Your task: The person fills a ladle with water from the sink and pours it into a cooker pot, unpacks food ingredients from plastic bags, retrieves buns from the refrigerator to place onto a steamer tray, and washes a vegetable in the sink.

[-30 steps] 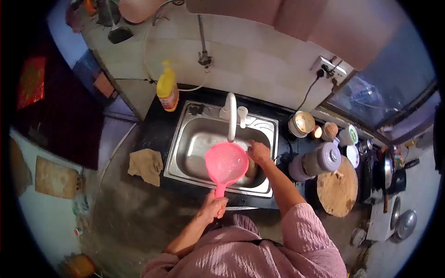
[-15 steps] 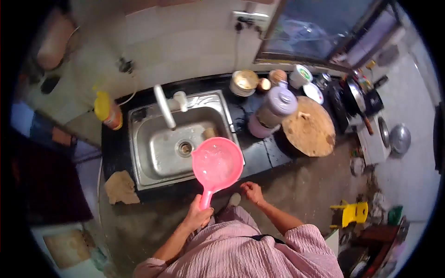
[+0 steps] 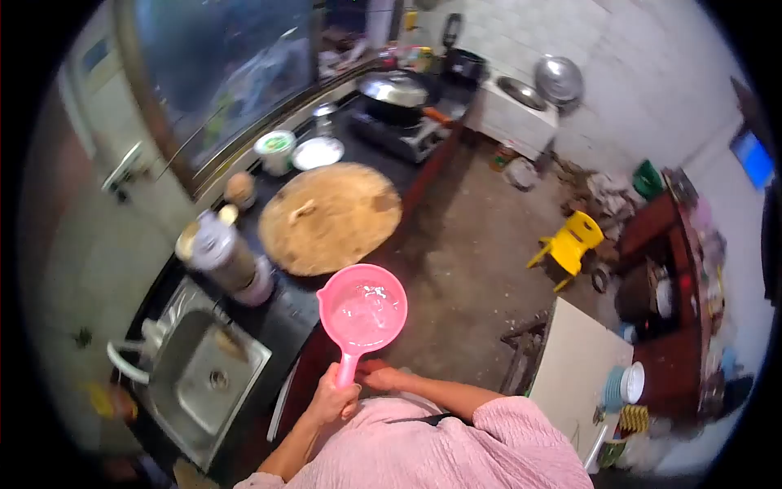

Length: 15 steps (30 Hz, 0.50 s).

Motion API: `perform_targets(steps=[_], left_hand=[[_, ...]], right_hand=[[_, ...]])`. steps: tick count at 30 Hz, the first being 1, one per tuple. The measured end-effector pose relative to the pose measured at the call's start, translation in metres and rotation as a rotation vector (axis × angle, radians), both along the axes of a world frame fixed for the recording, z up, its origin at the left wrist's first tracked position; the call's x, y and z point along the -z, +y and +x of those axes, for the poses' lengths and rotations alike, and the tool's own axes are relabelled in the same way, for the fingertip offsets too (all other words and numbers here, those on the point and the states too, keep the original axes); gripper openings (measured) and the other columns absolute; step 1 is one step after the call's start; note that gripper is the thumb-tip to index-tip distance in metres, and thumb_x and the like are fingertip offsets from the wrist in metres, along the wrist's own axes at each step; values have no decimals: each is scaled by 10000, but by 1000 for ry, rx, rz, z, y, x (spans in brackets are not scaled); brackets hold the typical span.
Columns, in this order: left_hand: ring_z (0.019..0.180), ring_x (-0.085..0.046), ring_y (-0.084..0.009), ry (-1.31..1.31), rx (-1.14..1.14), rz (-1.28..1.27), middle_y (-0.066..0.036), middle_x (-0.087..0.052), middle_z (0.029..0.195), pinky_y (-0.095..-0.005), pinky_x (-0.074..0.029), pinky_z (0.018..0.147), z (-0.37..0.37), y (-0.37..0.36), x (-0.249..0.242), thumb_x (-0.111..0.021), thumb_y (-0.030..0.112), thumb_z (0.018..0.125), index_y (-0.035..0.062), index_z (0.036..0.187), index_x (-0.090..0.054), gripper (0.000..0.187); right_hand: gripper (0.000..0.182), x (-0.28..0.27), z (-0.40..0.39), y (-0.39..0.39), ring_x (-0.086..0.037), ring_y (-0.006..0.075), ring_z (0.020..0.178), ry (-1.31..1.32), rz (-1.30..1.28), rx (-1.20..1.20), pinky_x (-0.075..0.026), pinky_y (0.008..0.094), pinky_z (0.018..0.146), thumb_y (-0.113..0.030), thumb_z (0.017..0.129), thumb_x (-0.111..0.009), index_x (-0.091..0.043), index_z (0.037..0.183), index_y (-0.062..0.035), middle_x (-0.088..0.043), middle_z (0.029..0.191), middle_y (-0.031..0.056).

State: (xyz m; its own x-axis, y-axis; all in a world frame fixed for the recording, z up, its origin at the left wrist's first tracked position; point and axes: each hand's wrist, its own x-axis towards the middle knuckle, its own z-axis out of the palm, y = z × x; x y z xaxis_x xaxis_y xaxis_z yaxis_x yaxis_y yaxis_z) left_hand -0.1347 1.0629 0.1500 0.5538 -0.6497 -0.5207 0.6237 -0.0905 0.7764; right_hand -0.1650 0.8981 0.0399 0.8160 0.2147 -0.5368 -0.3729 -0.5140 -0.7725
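Observation:
My left hand [image 3: 334, 398] is wrapped round the handle of a pink dipper [image 3: 362, 310] with clear water in its bowl. The bowl is upright, in front of the counter edge. Just right of the handle, partly behind it, is my right hand [image 3: 379, 375], its fingers blurred and hard to make out. Beyond the dipper lies a round wooden board [image 3: 330, 216] with a small pale piece on it. A lidded lilac jar-like appliance [image 3: 232, 257] stands left of the board.
The steel sink [image 3: 208, 379] and white tap [image 3: 130, 363] are at lower left. A covered pan [image 3: 393, 90] sits on the stove at the back. On the floor to the right stands a yellow chair [image 3: 570, 246], near a pale tabletop [image 3: 574, 375] and cluttered shelves.
The view has swung right, away from the sink towards the board, stove and floor. The water-filled dipper stays in my left hand, and my right hand is now closer to its handle.

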Motion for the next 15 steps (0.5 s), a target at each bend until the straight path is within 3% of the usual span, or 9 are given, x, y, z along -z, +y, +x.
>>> perform_targets(steps=[3, 4, 11, 13, 15], left_hand=[[346, -376, -111, -3, 82, -24, -40, -433, 587, -248, -297, 303, 11, -79, 0, -566, -19, 767, 51, 991, -395, 291], [351, -390, -113, 13, 120, -56, -44, -439, 584, -253, -307, 304, 13, -106, -2, -567, -7, 776, 43, 977, -394, 270], [349, -370, -110, 122, 307, -72, -34, -424, 570, -265, -299, 317, 39, -268, 1, -543, -7, 783, 55, 1028, -415, 283], [346, -388, -116, 114, 359, -82, -42, -432, 552, -266, -309, 312, 50, -305, -4, -551, 4, 782, 33, 1011, -408, 271], [344, -392, -115, 98, 430, -82, -39, -429, 551, -255, -305, 309, 65, -343, -1, -552, 4, 779, 28, 1018, -398, 285]], right_hand=[[272, -6, -9, -71, -598, 170, 678, 21, 160, 321, -492, 315, 562, -286, 914, -512, -612, 1085, -98, -633, 813, 64], [258, 2, -15, -90, -567, 133, 592, 2, 276, 538, -448, 273, 463, -265, 920, -514, -609, 1086, -92, -623, 786, 42], [232, -3, -18, -228, -563, 147, 536, -33, 259, 912, -459, 300, 456, -224, 920, -518, -623, 1041, -57, -638, 759, 59], [204, -13, -12, -256, -601, 148, 692, -105, 225, 935, -498, 316, 585, -167, 902, -519, -629, 1036, -60, -644, 822, 50], [211, 11, -3, -282, -593, 152, 805, -180, 509, 1032, -497, 310, 661, -152, 884, -541, -609, 1051, -44, -640, 892, 58]])
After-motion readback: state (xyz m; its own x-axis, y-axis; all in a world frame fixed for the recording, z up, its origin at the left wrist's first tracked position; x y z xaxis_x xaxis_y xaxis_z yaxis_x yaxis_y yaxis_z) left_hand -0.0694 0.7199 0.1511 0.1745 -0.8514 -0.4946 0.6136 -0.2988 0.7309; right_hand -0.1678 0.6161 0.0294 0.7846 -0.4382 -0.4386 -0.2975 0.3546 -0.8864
